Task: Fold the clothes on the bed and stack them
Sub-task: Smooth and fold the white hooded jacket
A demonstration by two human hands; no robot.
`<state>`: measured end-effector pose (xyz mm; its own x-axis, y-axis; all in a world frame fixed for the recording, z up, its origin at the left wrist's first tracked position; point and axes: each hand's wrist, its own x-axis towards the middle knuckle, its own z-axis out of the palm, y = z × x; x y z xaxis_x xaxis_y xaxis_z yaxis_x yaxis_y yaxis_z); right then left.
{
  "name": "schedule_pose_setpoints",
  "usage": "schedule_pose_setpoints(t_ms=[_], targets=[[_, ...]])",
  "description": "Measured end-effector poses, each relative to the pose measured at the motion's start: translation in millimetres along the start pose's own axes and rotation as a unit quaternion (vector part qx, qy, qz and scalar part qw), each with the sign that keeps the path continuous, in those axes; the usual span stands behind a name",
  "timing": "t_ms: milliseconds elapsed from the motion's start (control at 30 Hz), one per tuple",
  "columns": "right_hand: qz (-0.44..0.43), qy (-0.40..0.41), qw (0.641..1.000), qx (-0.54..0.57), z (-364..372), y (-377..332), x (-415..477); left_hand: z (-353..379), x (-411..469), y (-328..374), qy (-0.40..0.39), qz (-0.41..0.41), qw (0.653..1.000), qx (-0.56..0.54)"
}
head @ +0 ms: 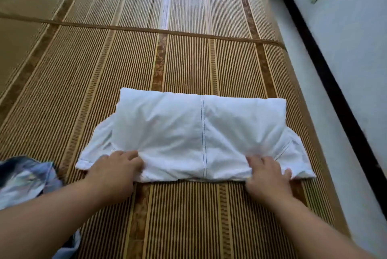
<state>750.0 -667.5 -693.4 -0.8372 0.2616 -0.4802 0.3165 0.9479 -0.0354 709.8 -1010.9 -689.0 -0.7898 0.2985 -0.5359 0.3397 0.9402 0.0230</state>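
Shirt sits mid-mat, folded once, sleeves poking out left and right. Left hand and right hand each pinch its near edge, fingers curled into the cloth. Next fold, my read: tuck sleeves in first, lift both corners level, carry to the far edge, keep seam straight. Blue cloth waits near left.

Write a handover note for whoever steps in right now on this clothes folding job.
Hands: left hand grips the near edge of the white garment; right hand grips it further right.
It lies partly folded on the mat, sleeves poking out both sides.
The blue patterned garment lies crumpled at left.
Left to do: finish this fold, fold the blue one, stack.
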Motion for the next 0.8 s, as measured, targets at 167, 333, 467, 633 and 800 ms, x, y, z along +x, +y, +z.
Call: schedule_pose_setpoints(t_ms=[167,333,467,633,800], targets=[[-0.065,0.197,0.964,0.168,-19,-56,32,-27,46,23,0.264,0.041,0.958,-0.108],[-0.047,0.081,0.996,0.005,-16,-67,96,-30,116,38,0.143,0.004,0.989,-0.029],[0.055,0.044,0.997,-0.027,-5,-6,117,1,134,1,0.097,-0.054,0.994,-0.025],[0.071,-0.003,0.996,0.049,-12,0,117,-11,144,-5,0.071,-0.036,0.996,-0.04],[-0.08,0.079,0.989,0.091,9,-57,70,-6,109,-3,0.116,0.083,0.989,-0.035]])
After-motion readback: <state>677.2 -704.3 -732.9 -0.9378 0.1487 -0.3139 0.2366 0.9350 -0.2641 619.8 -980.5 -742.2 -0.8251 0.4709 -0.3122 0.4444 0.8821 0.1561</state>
